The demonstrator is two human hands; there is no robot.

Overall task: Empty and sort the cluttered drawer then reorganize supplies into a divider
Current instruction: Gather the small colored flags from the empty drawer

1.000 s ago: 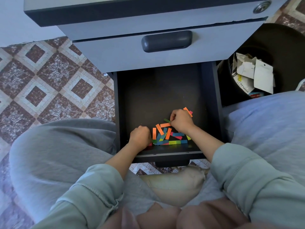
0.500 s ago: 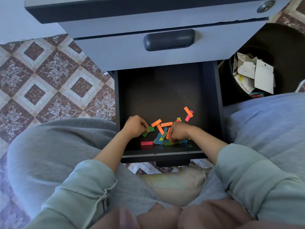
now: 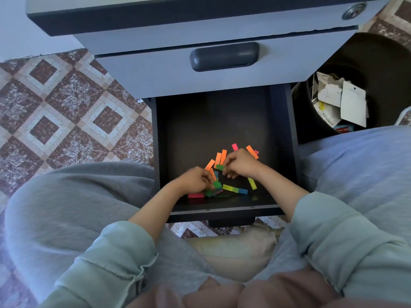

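Note:
The bottom drawer [image 3: 282, 138] stands pulled open, black inside. Near its front lie several small coloured paper tabs [image 3: 231, 188] in orange, pink, green, yellow and blue, scattered in a loose heap. My left hand [image 3: 195, 180] rests at the heap's left side and pinches green tabs [image 3: 216, 185] at its fingertips. My right hand [image 3: 241, 163] is just right of it, fingers curled, pinching one green tab [image 3: 220, 167]. Orange tabs [image 3: 219, 158] fan out between and behind the two hands. No divider is in view.
The shut drawer above [image 3: 160, 78] with its dark handle [image 3: 224, 56] overhangs the open one. A black bin [image 3: 378, 63] holding torn packaging stands at the right. Patterned floor tiles [image 3: 66, 116] lie left. My grey-clad knees flank the drawer.
My right hand has lifted from the front of the heap to its middle, now pinching a green tab. My left hand shifted right and forward. Several tabs have been pushed about.

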